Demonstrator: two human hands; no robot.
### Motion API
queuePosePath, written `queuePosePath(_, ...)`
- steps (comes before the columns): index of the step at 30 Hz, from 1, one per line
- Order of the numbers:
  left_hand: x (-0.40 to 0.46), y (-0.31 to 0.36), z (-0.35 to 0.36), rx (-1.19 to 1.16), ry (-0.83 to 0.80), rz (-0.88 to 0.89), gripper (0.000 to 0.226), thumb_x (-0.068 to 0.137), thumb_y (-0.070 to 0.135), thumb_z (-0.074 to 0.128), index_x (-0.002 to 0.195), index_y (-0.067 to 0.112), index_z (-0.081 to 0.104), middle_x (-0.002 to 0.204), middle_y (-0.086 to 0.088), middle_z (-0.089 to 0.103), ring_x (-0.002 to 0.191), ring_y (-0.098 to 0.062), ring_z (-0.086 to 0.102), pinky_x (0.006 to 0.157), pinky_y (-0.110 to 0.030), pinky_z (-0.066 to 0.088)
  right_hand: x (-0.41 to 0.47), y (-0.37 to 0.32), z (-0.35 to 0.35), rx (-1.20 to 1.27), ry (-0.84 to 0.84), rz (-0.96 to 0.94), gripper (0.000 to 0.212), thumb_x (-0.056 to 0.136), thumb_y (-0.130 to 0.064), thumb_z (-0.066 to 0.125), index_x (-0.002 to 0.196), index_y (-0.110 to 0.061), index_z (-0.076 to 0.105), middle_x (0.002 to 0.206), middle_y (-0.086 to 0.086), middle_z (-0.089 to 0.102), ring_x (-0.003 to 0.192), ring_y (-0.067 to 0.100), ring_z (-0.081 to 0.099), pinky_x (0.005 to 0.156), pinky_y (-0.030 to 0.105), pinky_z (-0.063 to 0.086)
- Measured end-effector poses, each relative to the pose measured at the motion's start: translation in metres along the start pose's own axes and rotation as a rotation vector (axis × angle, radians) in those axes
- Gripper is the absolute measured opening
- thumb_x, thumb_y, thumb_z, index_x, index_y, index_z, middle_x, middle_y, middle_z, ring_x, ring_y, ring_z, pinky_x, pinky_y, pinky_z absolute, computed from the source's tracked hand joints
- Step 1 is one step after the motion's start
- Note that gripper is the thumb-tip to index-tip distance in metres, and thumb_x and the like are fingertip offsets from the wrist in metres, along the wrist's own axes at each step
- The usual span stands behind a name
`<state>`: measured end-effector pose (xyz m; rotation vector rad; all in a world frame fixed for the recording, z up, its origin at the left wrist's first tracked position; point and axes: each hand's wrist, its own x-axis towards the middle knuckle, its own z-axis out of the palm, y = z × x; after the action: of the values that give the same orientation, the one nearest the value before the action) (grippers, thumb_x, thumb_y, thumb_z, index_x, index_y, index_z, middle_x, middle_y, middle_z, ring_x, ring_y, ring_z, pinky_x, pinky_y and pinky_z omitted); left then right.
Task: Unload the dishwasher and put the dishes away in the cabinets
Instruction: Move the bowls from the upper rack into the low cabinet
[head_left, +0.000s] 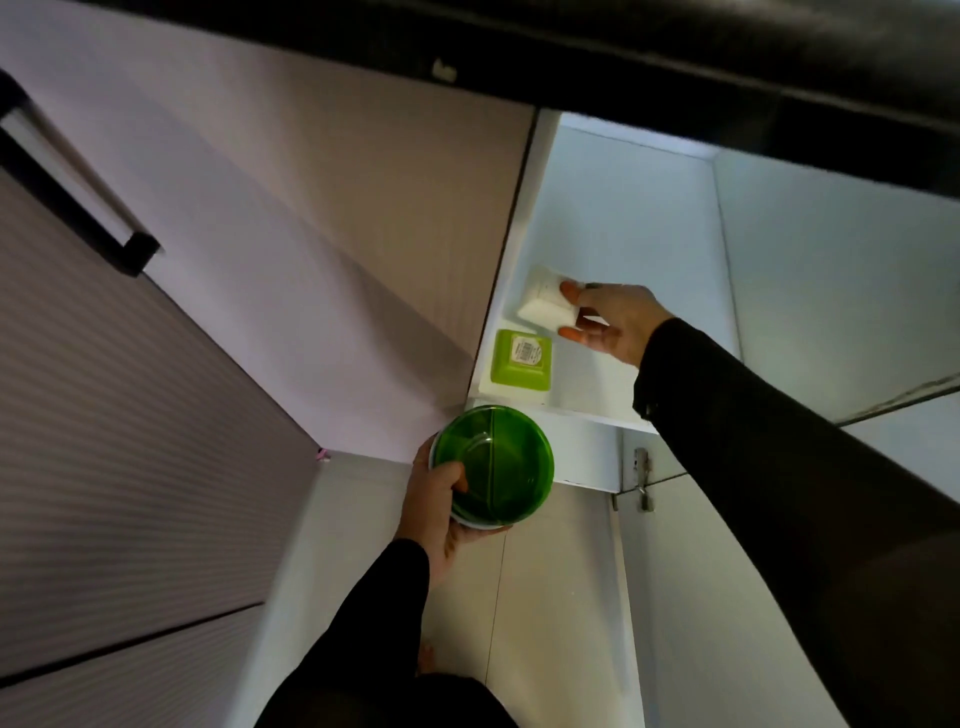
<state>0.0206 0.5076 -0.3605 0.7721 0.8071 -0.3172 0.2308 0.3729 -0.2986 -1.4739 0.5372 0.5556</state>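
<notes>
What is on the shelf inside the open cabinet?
On the shelf sit a green square dish and a white dish that the right hand grips. The cabinet's right part is hidden.

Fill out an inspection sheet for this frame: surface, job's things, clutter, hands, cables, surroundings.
Surface: white cabinet shelf, seen from below through the open cabinet.
Job's things: round green-lidded container held below the shelf edge; white square dish and green square dish upside down on the shelf, side by side.
Clutter: nothing seen.
Hands: left hand grips the round container, thumb on its lid; right hand reaches into the cabinet with fingers round the white dish.
Cables: nothing seen.
Surroundings: closed cabinet door to the left with a dark handle; metal hinge under the shelf; dark strip along the top.
</notes>
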Motion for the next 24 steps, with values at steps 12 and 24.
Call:
queuePosePath(12,0.016,-0.005,-0.016,0.081,-0.080,-0.016,0.050,0.087,-0.001,0.040,0.121,0.034,0.049,0.126,-0.010,0.049,0.114,-0.038,0.049,0.069,-0.053,0.057,0.049,-0.001,0.029,-0.208,0.065,0.046,0.029,0.080,-0.010,0.075,0.100,-0.002,0.056,0.095,0.011,0.060,0.086,0.025,0.063,0.066,0.038,0.061)
queuePosePath(24,0.008,-0.005,-0.008,0.023,-0.081,-0.021,0.048,0.088,0.000,0.040,0.123,0.031,0.051,0.126,-0.013,0.050,0.115,-0.040,0.050,0.064,-0.050,0.057,0.039,0.004,0.026,-0.240,0.057,-0.050,0.048,0.086,-0.013,0.069,0.128,0.000,0.051,0.114,0.012,0.055,0.101,0.026,0.057,0.067,0.034,0.060)
